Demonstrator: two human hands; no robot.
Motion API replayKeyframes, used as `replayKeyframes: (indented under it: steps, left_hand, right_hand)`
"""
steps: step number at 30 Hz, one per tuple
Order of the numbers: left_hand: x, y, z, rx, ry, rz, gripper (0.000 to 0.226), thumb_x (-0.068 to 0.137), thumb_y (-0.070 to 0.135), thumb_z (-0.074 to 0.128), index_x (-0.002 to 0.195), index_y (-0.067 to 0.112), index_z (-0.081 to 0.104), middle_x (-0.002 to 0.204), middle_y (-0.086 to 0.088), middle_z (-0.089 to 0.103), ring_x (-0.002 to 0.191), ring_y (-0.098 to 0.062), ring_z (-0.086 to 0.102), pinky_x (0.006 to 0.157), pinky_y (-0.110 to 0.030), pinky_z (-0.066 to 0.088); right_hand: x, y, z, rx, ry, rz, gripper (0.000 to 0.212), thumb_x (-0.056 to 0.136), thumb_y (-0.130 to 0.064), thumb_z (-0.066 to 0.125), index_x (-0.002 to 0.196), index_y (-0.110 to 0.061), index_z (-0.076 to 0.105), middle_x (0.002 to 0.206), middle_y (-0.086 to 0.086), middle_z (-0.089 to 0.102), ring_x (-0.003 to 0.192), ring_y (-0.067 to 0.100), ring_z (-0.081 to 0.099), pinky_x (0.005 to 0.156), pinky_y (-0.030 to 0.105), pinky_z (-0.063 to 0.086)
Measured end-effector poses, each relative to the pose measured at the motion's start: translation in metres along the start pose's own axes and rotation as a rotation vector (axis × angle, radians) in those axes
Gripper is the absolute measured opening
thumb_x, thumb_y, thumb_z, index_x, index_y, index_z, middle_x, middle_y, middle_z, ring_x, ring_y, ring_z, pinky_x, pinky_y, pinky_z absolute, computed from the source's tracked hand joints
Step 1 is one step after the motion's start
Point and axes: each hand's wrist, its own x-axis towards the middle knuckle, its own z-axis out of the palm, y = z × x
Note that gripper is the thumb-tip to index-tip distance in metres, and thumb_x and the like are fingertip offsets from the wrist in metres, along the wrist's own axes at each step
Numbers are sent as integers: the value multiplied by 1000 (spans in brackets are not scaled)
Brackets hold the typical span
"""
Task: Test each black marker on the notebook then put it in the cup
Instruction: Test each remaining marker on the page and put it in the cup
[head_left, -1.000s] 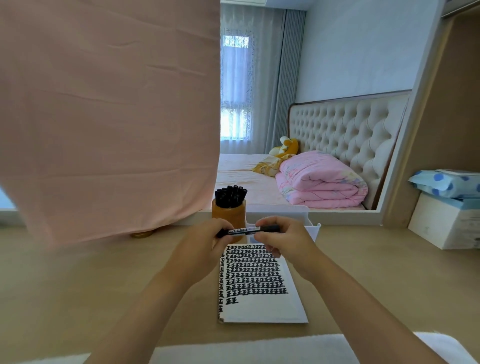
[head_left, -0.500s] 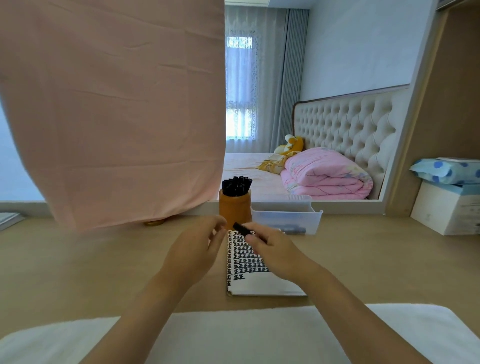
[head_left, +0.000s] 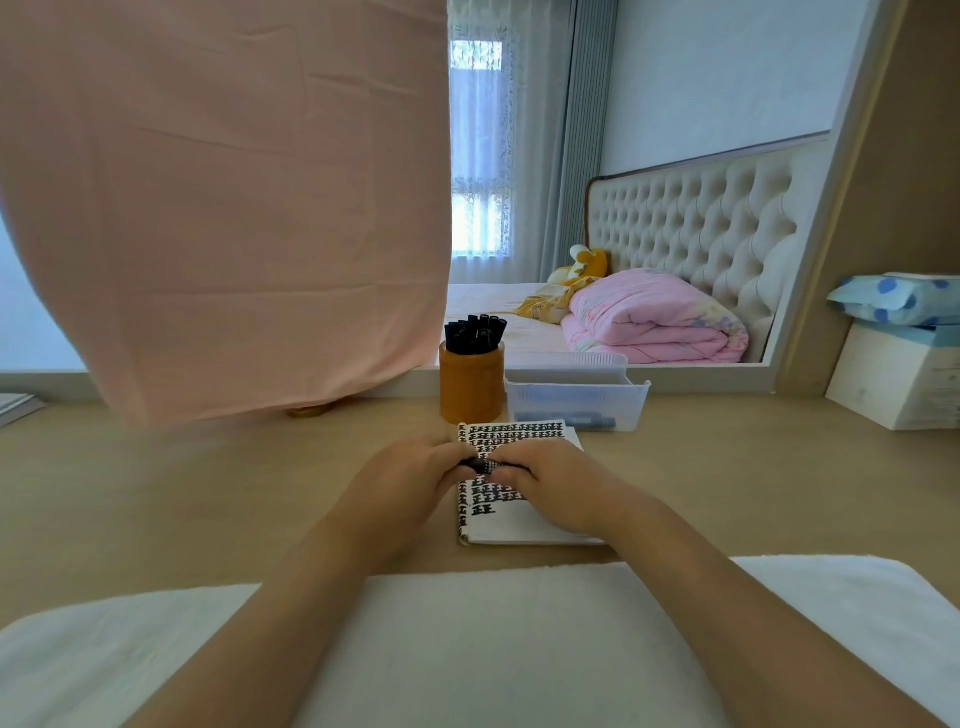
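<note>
The left hand (head_left: 410, 480) is closed around one end of a black marker (head_left: 483, 466), fingers curled over it. The marker hangs just above the open notebook (head_left: 519, 519) in the middle of the table (head_left: 208, 493), its long axis running left to right, level with the table edge; which end carries the tip I cannot tell, since both hands cover most of it. It looks light, stiff and smooth, so a pinch on the barrel near each end should be enough. The right hand (head_left: 556, 486) grips the other end. Behind them the cup (head_left: 471, 387) stands upright, full of markers, with a clear bin (head_left: 576, 402) just beside it.
</note>
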Motion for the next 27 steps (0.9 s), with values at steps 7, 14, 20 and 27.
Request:
replayKeyframes:
  steps: [7,14,20,27]
  left_hand:
    - [5,-1,-4,-259,-199,-299,28,101,31,47,80,22,62,66,12,55,59,-2,45,58,-26,33]
    - [0,-9,-7,-241,-138,-197,15,98,26,55,95,27,69,74,13,58,70,-5,51,64,-24,37]
    - [2,-8,-2,-171,-191,-172,20,101,31,47,107,30,67,85,16,59,79,-4,51,71,-28,42]
    - [-11,-32,-12,-216,-164,-385,23,102,31,45,89,29,64,86,9,58,80,-3,51,70,-23,35]
  right_hand:
    - [1,-3,0,-306,285,-267,24,97,-26,60,119,-24,70,104,-2,72,88,14,63,72,19,41]
    - [1,-12,0,-249,160,-170,24,101,-35,50,112,-26,69,100,-3,71,89,14,61,76,32,50]
    - [0,-9,-4,-163,44,-63,24,101,-38,49,111,-32,69,98,-7,70,85,9,56,73,29,43]
    - [-7,10,-17,-195,196,-52,31,99,-36,55,129,-32,64,119,-10,68,99,8,60,81,23,48]
